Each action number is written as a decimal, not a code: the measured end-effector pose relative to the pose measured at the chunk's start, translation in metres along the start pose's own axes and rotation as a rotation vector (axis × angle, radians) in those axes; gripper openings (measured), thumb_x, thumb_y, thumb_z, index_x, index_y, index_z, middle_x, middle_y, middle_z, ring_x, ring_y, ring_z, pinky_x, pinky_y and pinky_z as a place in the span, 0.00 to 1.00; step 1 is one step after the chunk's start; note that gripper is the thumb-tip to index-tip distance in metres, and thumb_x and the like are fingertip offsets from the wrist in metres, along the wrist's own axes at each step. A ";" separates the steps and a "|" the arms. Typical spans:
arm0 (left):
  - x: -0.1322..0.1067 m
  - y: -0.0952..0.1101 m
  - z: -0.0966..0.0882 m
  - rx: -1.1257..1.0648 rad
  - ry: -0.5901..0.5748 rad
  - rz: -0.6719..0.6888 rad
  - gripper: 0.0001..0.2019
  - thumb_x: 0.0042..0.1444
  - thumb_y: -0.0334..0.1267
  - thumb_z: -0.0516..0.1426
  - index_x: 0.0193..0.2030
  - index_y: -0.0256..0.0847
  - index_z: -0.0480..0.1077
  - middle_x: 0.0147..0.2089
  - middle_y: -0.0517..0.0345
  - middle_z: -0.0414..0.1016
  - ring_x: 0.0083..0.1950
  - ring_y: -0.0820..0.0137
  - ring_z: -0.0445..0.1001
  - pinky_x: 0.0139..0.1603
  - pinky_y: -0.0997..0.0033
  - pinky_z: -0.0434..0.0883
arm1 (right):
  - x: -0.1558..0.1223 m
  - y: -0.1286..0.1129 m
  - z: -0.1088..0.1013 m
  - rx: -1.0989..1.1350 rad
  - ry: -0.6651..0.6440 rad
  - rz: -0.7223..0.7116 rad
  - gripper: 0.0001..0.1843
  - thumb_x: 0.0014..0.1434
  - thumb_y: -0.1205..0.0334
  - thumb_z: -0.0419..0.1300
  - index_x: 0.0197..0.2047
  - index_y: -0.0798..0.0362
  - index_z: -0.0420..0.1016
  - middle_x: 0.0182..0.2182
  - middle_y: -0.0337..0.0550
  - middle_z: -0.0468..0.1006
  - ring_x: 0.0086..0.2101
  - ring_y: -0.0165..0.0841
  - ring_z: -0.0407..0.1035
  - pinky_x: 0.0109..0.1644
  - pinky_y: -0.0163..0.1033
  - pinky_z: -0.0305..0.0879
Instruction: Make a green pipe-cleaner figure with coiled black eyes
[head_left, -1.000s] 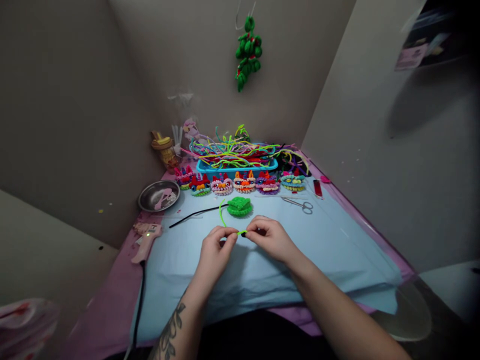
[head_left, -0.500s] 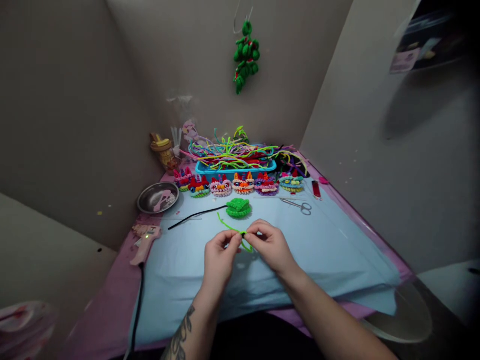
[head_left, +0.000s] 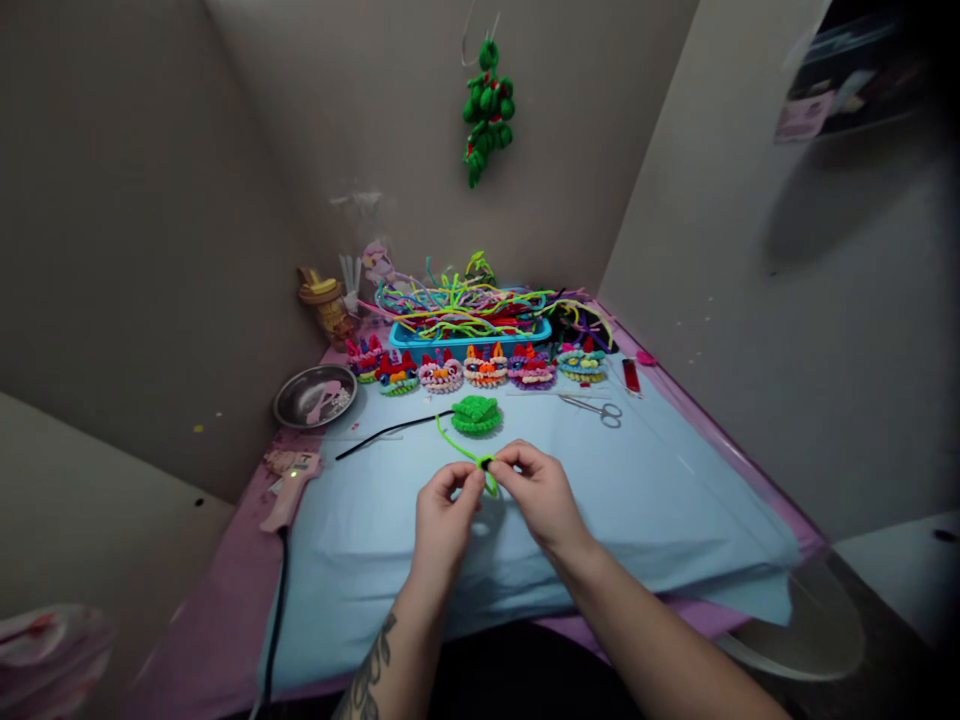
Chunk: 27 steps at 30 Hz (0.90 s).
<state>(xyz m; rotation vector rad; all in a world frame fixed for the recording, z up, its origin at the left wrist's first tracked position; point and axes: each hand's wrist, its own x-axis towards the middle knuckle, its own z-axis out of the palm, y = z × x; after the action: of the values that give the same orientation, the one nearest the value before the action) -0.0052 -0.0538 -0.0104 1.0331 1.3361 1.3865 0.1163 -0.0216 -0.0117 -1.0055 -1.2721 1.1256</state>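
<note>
Between fingers, lime strand diagonal, far-leftward

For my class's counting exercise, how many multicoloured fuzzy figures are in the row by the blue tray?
6, left to right: pink-green one, red-teal one, pale pink one, cream-orange one, purple-red one, teal-yellow one. Others may be hidden behind them.

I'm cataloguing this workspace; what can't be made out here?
In the head view:
- black piece: partly hidden by the left hand and right hand
- pale bits in the metal bowl: too small to identify
- pink label: any print is blurred
- pink-and-white thing: cut off by the left edge
</note>
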 end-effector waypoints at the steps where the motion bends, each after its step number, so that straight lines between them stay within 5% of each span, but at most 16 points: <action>1: 0.000 0.000 0.001 0.009 -0.002 0.004 0.11 0.49 0.43 0.61 0.33 0.36 0.74 0.28 0.59 0.72 0.28 0.75 0.68 0.27 0.78 0.67 | 0.000 0.001 0.001 0.030 0.010 0.012 0.06 0.51 0.65 0.62 0.24 0.54 0.72 0.24 0.36 0.69 0.28 0.29 0.62 0.33 0.34 0.57; 8: -0.002 0.004 0.008 0.022 0.005 -0.003 0.10 0.52 0.43 0.59 0.31 0.36 0.71 0.26 0.62 0.69 0.25 0.77 0.64 0.24 0.80 0.63 | -0.005 0.000 0.015 0.344 0.096 0.193 0.07 0.45 0.63 0.65 0.21 0.54 0.71 0.18 0.32 0.65 0.22 0.25 0.56 0.28 0.33 0.53; 16: -0.006 0.006 0.010 0.096 0.067 0.038 0.11 0.54 0.43 0.56 0.30 0.36 0.70 0.25 0.63 0.67 0.24 0.77 0.62 0.25 0.78 0.61 | -0.011 -0.003 0.027 0.418 0.199 0.243 0.09 0.43 0.60 0.66 0.19 0.54 0.72 0.16 0.32 0.65 0.20 0.25 0.54 0.26 0.34 0.51; 22: 0.000 0.008 0.003 0.161 0.057 0.056 0.11 0.55 0.42 0.55 0.28 0.37 0.67 0.22 0.66 0.61 0.23 0.77 0.58 0.24 0.79 0.58 | -0.006 0.005 0.018 0.288 0.056 0.231 0.08 0.46 0.58 0.65 0.25 0.54 0.75 0.21 0.36 0.70 0.24 0.28 0.61 0.30 0.35 0.57; 27: 0.009 0.007 -0.011 0.190 -0.065 -0.007 0.11 0.53 0.44 0.55 0.29 0.37 0.67 0.20 0.67 0.60 0.21 0.78 0.56 0.22 0.79 0.56 | 0.008 0.002 -0.006 -0.048 -0.022 0.028 0.09 0.53 0.57 0.62 0.33 0.54 0.78 0.32 0.43 0.75 0.35 0.34 0.68 0.36 0.36 0.61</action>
<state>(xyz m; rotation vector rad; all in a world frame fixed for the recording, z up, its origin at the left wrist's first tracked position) -0.0186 -0.0480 -0.0045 1.1880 1.4420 1.2277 0.1221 -0.0132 -0.0125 -1.0520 -1.3118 1.1348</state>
